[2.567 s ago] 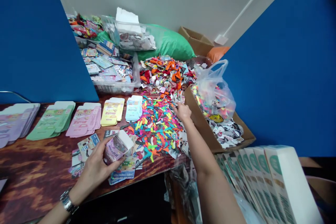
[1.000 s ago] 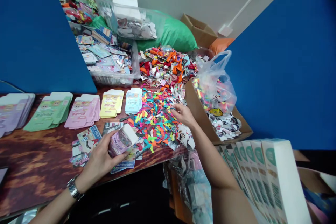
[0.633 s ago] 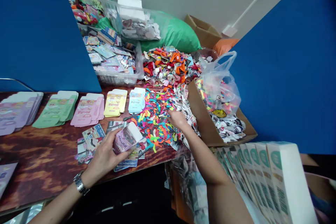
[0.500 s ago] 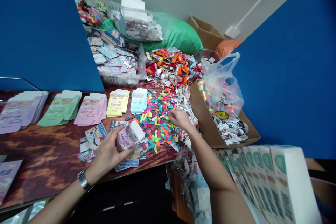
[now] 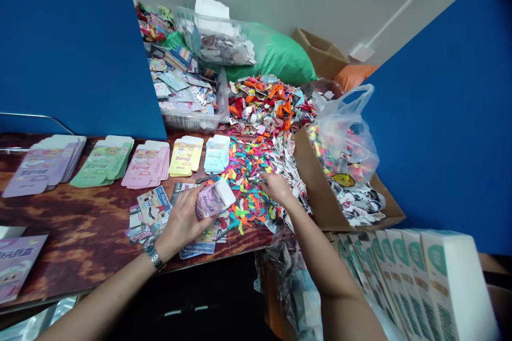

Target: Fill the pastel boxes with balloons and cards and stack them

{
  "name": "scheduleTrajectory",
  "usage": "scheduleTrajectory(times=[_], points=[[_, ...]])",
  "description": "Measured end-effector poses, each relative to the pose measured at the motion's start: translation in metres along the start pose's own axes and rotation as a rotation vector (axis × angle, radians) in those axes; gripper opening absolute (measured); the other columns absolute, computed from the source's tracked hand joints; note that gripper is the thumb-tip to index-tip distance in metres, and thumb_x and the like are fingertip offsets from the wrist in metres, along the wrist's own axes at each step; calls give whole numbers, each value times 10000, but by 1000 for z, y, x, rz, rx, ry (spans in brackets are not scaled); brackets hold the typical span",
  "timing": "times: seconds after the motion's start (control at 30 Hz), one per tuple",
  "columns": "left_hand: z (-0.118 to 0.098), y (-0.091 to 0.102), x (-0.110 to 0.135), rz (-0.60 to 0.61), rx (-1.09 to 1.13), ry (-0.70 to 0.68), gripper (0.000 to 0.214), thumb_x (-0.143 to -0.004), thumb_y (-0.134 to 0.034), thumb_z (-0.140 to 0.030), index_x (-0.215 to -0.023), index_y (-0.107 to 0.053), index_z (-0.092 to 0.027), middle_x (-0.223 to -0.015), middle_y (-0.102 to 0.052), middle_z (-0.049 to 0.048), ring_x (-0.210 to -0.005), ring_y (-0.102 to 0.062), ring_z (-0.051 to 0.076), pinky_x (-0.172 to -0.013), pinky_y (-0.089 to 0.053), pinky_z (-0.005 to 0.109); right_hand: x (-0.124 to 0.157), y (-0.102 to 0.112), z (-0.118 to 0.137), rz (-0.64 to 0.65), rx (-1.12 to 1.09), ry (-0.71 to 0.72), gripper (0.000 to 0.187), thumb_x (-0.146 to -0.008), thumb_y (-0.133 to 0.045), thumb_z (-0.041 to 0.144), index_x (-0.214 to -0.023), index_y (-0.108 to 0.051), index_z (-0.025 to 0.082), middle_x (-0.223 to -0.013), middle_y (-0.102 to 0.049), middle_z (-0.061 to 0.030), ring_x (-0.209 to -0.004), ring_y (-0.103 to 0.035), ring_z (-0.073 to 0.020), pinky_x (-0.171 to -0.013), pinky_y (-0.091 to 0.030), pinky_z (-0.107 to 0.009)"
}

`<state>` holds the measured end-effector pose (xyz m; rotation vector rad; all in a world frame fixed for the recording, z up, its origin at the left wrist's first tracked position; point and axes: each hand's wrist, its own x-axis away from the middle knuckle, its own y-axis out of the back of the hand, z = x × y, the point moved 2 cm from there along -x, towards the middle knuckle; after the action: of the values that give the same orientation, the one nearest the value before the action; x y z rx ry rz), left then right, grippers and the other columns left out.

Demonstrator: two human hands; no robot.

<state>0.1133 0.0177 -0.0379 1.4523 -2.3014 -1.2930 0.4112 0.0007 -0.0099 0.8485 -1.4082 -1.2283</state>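
Note:
My left hand (image 5: 184, 219) grips a small purple printed paper box (image 5: 209, 202), tilted with its open white end toward the right. Over the heap of small bright-coloured pieces (image 5: 250, 202), which look like balloons or soft strips, is my right hand (image 5: 277, 187). Its fingers point down into the heap and are bent together; whatever lies between them is hidden. Printed cards (image 5: 152, 205) lie to the left of my left hand, and more cards (image 5: 199, 248) stick out beneath it. White stickers or cut-outs (image 5: 294, 184) are spread just right of my right hand.
Fanned stacks of flat boxes line the table's back: purple (image 5: 38, 168), green (image 5: 102, 162), pink (image 5: 146, 165), yellow (image 5: 186, 155), blue (image 5: 217, 154). Behind are a clear bin (image 5: 192, 120) and mixed trinkets (image 5: 272, 101). A cardboard box (image 5: 320, 197) stands right, above tall white-green packs (image 5: 434, 277).
My left hand has carried the purple box rightward, closer to the coloured heap. My right hand has shifted slightly toward me within the heap. The whole view has swung a little left.

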Motion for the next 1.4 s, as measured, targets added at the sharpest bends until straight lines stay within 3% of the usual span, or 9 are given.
scheduleTrajectory(times=[0.2,0.33,0.57,0.8,0.87,0.97,1.07,1.23,1.4], points=[[4,-6,-4,-8,-76,-17,690,-817,-673,-424,-1372,-375,-141,-1221,-575,157,-1128,-557,314,-962,-470,447,14,32,8,-74,-66,119,204,-932,-507,298,-813,-638,197,-848,-673,-35,-753,-577,-156,-659,-330,-236],[0,-13,-10,-10,-120,-64,714,-799,-685,-343,-1390,-349,-123,-1264,-554,179,-1154,-531,336,-985,-457,470,28,46,37,-128,-311,267,225,-942,-525,323,-783,-613,191,-727,-619,10,-647,-534,-120,-614,-342,-216],[-4,-18,-9,1,-131,-98,720,-792,-657,-247,-1414,-319,-119,-1280,-536,175,-1153,-522,329,-982,-461,461,42,23,97,-142,-371,523,93,-902,-576,166,-960,-639,200,-924,-687,-43,-845,-626,-165,-768,-462,-251],[4,-18,-9,-19,-59,-59,684,-806,-654,-288,-1399,-354,-125,-1255,-558,166,-1146,-542,309,-983,-462,444,49,24,94,-273,-520,681,200,-965,-491,279,-1102,-603,186,-1040,-664,-83,-924,-631,-166,-819,-501,-261],[6,-19,-9,-16,-48,-47,691,-806,-663,-317,-1398,-358,-131,-1254,-562,163,-1146,-547,308,-984,-462,445,32,29,76,-265,-464,578,223,-975,-477,323,-1105,-618,209,-1043,-667,-58,-918,-628,-150,-821,-492,-242],[8,-19,-7,-16,-37,-24,691,-808,-664,-359,-1399,-368,-157,-1261,-566,149,-1144,-556,304,-975,-468,443,-10,30,33,-245,-209,108,270,-977,-446,286,-1196,-602,256,-1125,-660,-32,-982,-614,-145,-861,-462,-232],[7,-16,-6,-14,-6,-35,686,-815,-653,-380,-1407,-368,-183,-1274,-566,137,-1150,-564,300,-974,-475,442,-44,22,0,-236,-94,-117,328,-914,-479,187,-1208,-623,205,-1159,-643,-105,-1020,-600,-214,-845,-454,-291],[8,-10,-4,-11,5,2,688,-822,-658,-433,-1407,-371,-213,-1268,-580,131,-1156,-575,305,-967,-488,448,-57,2,-17,-214,-34,-142,255,-923,-458,221,-1048,-680,226,-1070,-663,-80,-998,-591,-212,-796,-435,-279],[12,-11,-3,-24,12,-11,694,-816,-662,-426,-1413,-370,-226,-1267,-596,125,-1144,-593,309,-949,-508,461,-56,-2,-23,-224,-14,-142,296,-904,-475,191,-1159,-622,218,-1084,-672,-81,-982,-598,-206,-773,-435,-275]])
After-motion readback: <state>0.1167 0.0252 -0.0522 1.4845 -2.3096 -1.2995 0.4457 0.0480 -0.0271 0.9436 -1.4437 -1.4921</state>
